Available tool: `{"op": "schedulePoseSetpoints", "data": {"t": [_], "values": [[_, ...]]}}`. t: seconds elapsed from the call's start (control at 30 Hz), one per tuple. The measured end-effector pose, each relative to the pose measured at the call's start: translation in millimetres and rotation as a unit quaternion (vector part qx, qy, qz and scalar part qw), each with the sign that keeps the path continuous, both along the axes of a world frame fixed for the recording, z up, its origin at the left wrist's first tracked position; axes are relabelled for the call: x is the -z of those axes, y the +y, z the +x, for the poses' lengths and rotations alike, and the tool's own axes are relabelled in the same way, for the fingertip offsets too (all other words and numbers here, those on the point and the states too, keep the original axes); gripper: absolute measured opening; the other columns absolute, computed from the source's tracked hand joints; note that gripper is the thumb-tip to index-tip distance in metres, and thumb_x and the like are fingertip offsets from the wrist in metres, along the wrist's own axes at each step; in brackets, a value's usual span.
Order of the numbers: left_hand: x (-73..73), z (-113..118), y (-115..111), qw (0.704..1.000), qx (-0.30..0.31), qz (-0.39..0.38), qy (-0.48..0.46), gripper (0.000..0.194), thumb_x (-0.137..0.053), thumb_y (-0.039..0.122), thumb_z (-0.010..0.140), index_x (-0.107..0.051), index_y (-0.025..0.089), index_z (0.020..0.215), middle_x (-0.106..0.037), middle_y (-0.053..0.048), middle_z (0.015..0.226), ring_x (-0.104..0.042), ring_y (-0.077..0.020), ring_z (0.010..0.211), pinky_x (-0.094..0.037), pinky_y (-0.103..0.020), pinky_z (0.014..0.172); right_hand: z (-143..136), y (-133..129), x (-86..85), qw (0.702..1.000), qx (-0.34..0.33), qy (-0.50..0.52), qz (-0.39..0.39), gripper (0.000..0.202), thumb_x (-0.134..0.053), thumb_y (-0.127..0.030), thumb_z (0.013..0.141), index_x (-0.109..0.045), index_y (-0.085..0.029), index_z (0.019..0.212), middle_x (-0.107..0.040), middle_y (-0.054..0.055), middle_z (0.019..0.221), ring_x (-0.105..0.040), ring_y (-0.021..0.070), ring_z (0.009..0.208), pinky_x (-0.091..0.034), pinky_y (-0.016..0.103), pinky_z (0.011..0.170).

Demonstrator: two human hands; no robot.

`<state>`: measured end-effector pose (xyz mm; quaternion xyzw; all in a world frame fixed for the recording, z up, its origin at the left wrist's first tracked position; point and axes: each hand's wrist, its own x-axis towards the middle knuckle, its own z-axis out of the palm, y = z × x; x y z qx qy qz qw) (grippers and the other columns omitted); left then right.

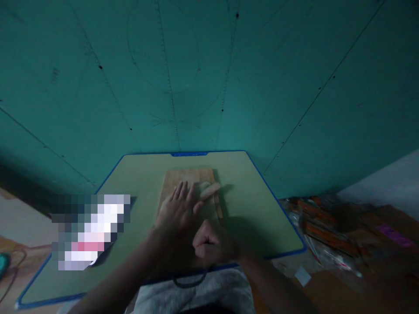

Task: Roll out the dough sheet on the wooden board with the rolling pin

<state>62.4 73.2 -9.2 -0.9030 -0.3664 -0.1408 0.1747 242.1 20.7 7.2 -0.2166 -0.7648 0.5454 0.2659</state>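
My left hand (180,205) lies palm down over the wooden board (186,174), its fingers stretched forward and slightly apart. Just right of its fingertips is a pale, elongated piece (210,191) that looks like dough, reaching over the board's right edge. Another pale bit sits against it, partly covered. Closer to my body, my right hand (211,242) is curled into a fist at the near end of the board. Whatever the fist may enclose is hidden. A dull grey-green flat patch shows between the two hands; its kind is unclear in the dim light.
The board rests on a pale green folding table (258,209) with a blue rim and a dark handle at the near edge. A blurred-out flat object (98,231) lies at the left. A green wall (203,87) rises behind. Plastic-wrapped items (327,235) lie on the floor at right.
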Motion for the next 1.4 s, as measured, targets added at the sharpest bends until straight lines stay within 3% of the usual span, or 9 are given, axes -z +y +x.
{"op": "schedulePoseSetpoints", "data": {"t": [0.13,0.3,0.37,0.57,0.77,0.93,1.1,1.2,1.4], "values": [[3.6,3.2,-20.9,0.999,0.047,-0.005,0.01,0.047,-0.045,0.03,0.098,-0.05,0.01,0.14,-0.042,-0.022,0.156,-0.031,-0.0406,0.149,-0.034,-0.059,0.117,0.4,-1.8,-0.6,1.0,-0.022,0.012,-0.001,0.033,-0.052,-0.019,0.071,-0.031,-0.021,0.046,-0.029,-0.009,0.046,-0.024,0.0056,0.045,-0.018,0.025,0.049],[-10.9,5.0,15.0,0.996,-0.068,-0.053,-0.025,0.044,-0.038,0.031,0.102,-0.052,0.016,0.141,-0.059,-0.021,0.139,-0.05,-0.0372,0.136,-0.042,-0.06,0.108,-0.2,0.3,1.8,0.999,0.004,0.007,-0.036,0.036,-0.052,-0.026,0.073,-0.027,-0.021,0.047,-0.019,-0.009,0.049,-0.018,0.0061,0.046,-0.014,0.025,0.048],[-15.0,5.5,18.1,0.996,-0.06,-0.056,-0.021,0.046,-0.038,0.033,0.102,-0.049,0.018,0.144,-0.058,-0.021,0.141,-0.05,-0.0374,0.136,-0.043,-0.06,0.106,-1.0,-1.6,-0.8,0.999,0.025,0.003,-0.042,0.036,-0.052,-0.027,0.072,-0.028,-0.021,0.047,-0.02,-0.009,0.048,-0.02,0.0063,0.045,-0.014,0.026,0.047],[-7.4,-25.8,-31.0,0.994,-0.067,-0.036,-0.078,0.053,-0.036,0.041,0.103,-0.041,0.011,0.147,-0.053,-0.022,0.147,-0.045,-0.0348,0.142,-0.047,-0.052,0.107,12.1,-3.7,-32.9,0.995,0.091,0.018,0.036,0.029,-0.048,-0.029,0.087,-0.054,-0.02,0.061,-0.056,-0.003,0.058,-0.052,0.0107,0.055,-0.038,0.023,0.055],[7.6,-47.8,-68.3,0.996,-0.05,0.0,-0.08,0.048,-0.036,0.039,0.104,-0.051,0.006,0.135,-0.062,-0.024,0.135,-0.057,-0.0362,0.131,-0.055,-0.05,0.101,21.5,44.2,-31.8,0.878,0.385,-0.136,0.251,0.02,-0.046,-0.026,0.095,-0.061,-0.022,0.083,-0.067,0.004,0.084,-0.063,0.0181,0.083,-0.048,0.029,0.076],[1.5,-26.0,-100.6,0.996,-0.025,0.013,-0.09,0.041,-0.038,0.027,0.102,-0.054,0.003,0.131,-0.065,-0.023,0.132,-0.061,-0.034,0.127,-0.059,-0.045,0.095,17.2,40.0,-8.6,0.828,0.395,-0.273,0.29,0.024,-0.043,-0.022,0.099,-0.066,-0.021,0.105,-0.072,0.01,0.114,-0.065,0.0224,0.108,-0.05,0.035,0.094],[-5.2,-15.2,-129.2,0.994,-0.015,0.015,-0.103,0.051,-0.039,0.033,0.101,-0.051,0.002,0.139,-0.06,-0.023,0.14,-0.058,-0.0343,0.13,-0.058,-0.044,0.096,21.2,9.4,-13.1,0.793,0.393,-0.367,0.285,0.036,-0.039,-0.018,0.097,-0.064,-0.018,0.124,-0.069,0.011,0.128,-0.062,0.025,0.12,-0.048,0.039,0.102],[-1.1,-19.7,-120.6,0.992,-0.029,-0.005,-0.121,0.052,-0.044,0.034,0.1,-0.049,0.002,0.141,-0.057,-0.023,0.143,-0.052,-0.037,0.135,-0.055,-0.049,0.102,16.4,14.1,-20.4,0.782,0.378,-0.424,0.256,0.044,-0.04,-0.019,0.095,-0.059,-0.018,0.134,-0.062,0.011,0.139,-0.061,0.0266,0.122,-0.049,0.041,0.101],[8.0,-35.8,-72.0,0.982,-0.105,-0.068,-0.139,0.057,-0.043,0.049,0.101,-0.049,0.007,0.139,-0.058,-0.024,0.141,-0.048,-0.0396,0.138,-0.049,-0.056,0.109,-8.7,71.3,-20.7,0.787,0.367,-0.443,0.224,0.049,-0.04,-0.021,0.094,-0.056,-0.021,0.14,-0.054,0.009,0.149,-0.054,0.027,0.131,-0.047,0.043,0.106]]}}
